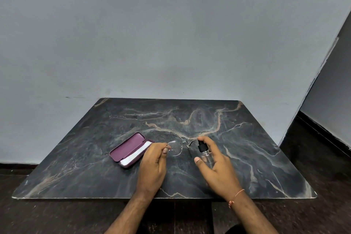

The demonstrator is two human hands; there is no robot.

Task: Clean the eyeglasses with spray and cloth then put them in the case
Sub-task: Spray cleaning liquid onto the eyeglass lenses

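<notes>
Thin metal-framed eyeglasses [179, 148] are held just above the dark marble table [256, 148]. My left hand [152, 163] pinches the frame at its left end. My right hand [214, 163] grips a small clear spray bottle [206, 156] with a black nozzle, its forefinger on top of the nozzle, which points at the right lens. An open purple glasses case [127, 148] lies to the left of my left hand, with a white cloth [139, 153] inside it.
The table stands against a grey wall [171, 34]. Dark floor shows around it, and a wall corner rises at the right.
</notes>
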